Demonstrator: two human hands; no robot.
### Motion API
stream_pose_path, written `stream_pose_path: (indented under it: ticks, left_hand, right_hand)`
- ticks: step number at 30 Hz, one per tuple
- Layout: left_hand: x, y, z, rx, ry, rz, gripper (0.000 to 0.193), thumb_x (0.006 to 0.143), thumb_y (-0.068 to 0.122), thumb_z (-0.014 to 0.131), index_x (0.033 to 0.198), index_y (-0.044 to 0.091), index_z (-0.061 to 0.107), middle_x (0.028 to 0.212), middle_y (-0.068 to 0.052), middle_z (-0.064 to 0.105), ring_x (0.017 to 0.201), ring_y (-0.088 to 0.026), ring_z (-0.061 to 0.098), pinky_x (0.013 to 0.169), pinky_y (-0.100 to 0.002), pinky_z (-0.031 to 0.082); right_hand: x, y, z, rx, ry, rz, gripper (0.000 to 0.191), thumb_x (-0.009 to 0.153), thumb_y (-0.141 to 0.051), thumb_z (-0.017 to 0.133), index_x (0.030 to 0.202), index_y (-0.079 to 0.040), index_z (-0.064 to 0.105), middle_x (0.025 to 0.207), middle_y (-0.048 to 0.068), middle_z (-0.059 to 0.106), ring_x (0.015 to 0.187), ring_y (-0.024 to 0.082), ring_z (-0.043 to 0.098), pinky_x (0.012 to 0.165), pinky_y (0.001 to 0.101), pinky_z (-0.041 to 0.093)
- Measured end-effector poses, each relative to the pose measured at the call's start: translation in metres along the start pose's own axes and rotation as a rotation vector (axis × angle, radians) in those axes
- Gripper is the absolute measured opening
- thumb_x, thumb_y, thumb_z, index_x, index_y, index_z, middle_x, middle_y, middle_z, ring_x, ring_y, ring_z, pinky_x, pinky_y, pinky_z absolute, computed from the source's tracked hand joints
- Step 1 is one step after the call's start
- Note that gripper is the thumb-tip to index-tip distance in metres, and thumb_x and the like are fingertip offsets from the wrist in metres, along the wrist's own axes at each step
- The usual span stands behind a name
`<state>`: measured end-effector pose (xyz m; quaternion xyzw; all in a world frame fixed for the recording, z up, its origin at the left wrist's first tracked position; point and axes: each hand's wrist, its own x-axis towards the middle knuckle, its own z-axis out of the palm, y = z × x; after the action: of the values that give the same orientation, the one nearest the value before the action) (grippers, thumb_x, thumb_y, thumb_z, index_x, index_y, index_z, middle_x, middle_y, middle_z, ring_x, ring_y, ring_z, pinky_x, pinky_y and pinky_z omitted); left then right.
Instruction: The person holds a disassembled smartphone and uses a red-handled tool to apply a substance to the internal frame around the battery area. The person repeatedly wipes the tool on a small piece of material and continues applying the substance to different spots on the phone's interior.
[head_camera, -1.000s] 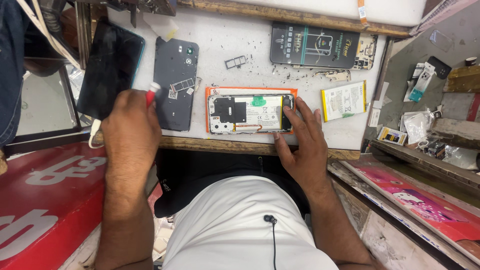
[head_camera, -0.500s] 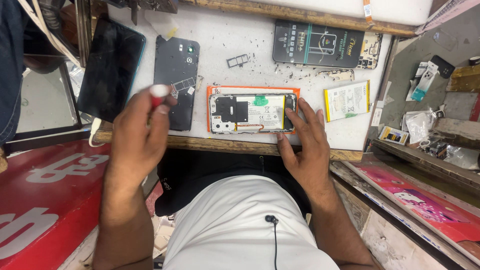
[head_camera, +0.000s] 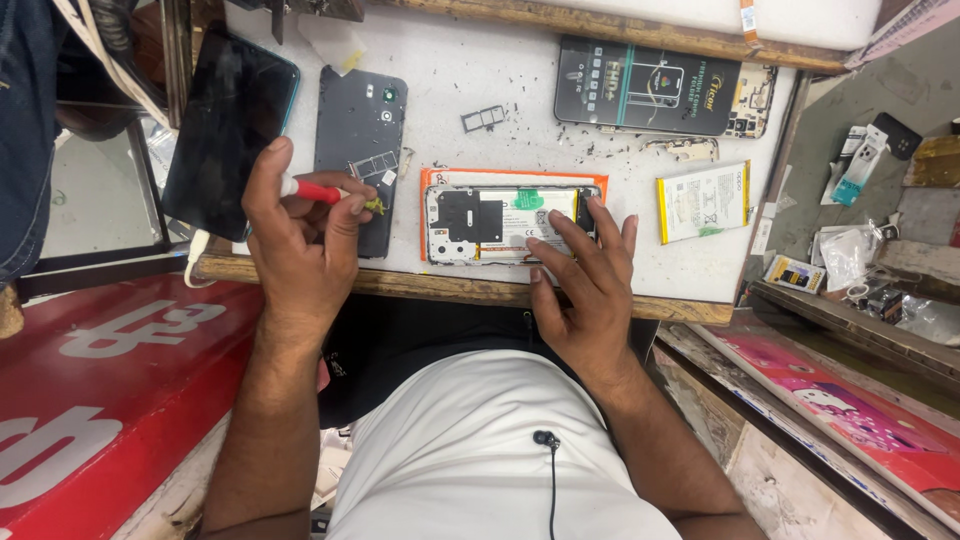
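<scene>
Opened orange-framed phone with its back off (head_camera: 510, 222), lying near the front edge of the white, scuffed workbench (head_camera: 500, 90).

The right hand (head_camera: 585, 290) rests flat on it, fingers spread over its right half, gripping nothing. The left hand (head_camera: 295, 250) is closed around a red-handled screwdriver (head_camera: 330, 193), its tip over a dark grey phone back cover (head_camera: 360, 150). Just beside the open phone lies a white, yellow-edged battery (head_camera: 703, 200); a small metal card tray (head_camera: 483, 119) sits above.

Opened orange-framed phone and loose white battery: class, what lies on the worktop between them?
Head view: only bare white worktop separates opened orange-framed phone from loose white battery.
</scene>
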<state>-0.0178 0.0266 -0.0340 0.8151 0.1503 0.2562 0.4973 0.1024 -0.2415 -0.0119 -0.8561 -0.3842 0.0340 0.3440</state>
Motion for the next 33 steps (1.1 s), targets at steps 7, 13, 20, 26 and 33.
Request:
stream_pose_path:
  ticks: [7,13,20,26,33]
  left_hand:
    - [0.000,0.004,0.003,-0.225,0.048,-0.085,0.056,0.123,0.014,0.062,0.155,0.015,0.016,0.108,-0.018,0.073,0.100,-0.022,0.078,0.083,-0.030,0.069]
    - [0.007,0.017,0.023,-0.505,0.090,-0.248,0.065,0.117,0.025,0.069,0.154,0.013,0.017,0.099,-0.016,0.074,0.093,-0.020,0.077,0.078,-0.029,0.067]
    - [0.018,0.018,0.039,-0.478,0.088,-0.278,0.067,0.116,0.026,0.070,0.155,0.012,0.017,0.101,-0.015,0.074,0.093,-0.017,0.076,0.077,-0.027,0.066]
    - [0.019,0.017,0.052,-0.431,0.087,-0.252,0.062,0.121,0.020,0.067,0.156,0.012,0.017,0.104,-0.016,0.074,0.098,-0.016,0.077,0.086,-0.026,0.066]
    - [0.025,0.013,0.056,-0.329,0.074,-0.212,0.057,0.122,0.012,0.063,0.155,0.012,0.016,0.102,-0.015,0.073,0.096,-0.016,0.077,0.081,-0.025,0.067]
  right_hand:
    - [0.000,0.000,0.002,0.000,-0.002,0.025,0.031,0.090,-0.003,0.070,0.119,-0.013,0.075,0.140,0.007,0.065,0.154,0.038,0.037,0.129,0.0717,0.010]
    - [0.001,-0.002,0.003,-0.013,-0.001,0.019,0.032,0.090,-0.004,0.070,0.120,-0.014,0.075,0.139,0.005,0.066,0.154,0.038,0.035,0.128,0.0728,0.009]
    - [0.000,-0.001,0.005,-0.026,-0.012,0.024,0.032,0.090,-0.004,0.070,0.120,-0.015,0.074,0.138,0.004,0.066,0.153,0.037,0.036,0.127,0.0729,0.010]
    - [0.000,-0.002,0.007,-0.028,-0.014,0.038,0.031,0.091,-0.005,0.070,0.120,-0.016,0.074,0.137,0.003,0.067,0.153,0.035,0.036,0.128,0.0723,0.009]
    - [0.000,-0.002,0.007,-0.039,-0.013,0.038,0.029,0.093,-0.006,0.071,0.120,-0.016,0.074,0.137,0.003,0.067,0.152,0.033,0.038,0.129,0.0702,0.010]
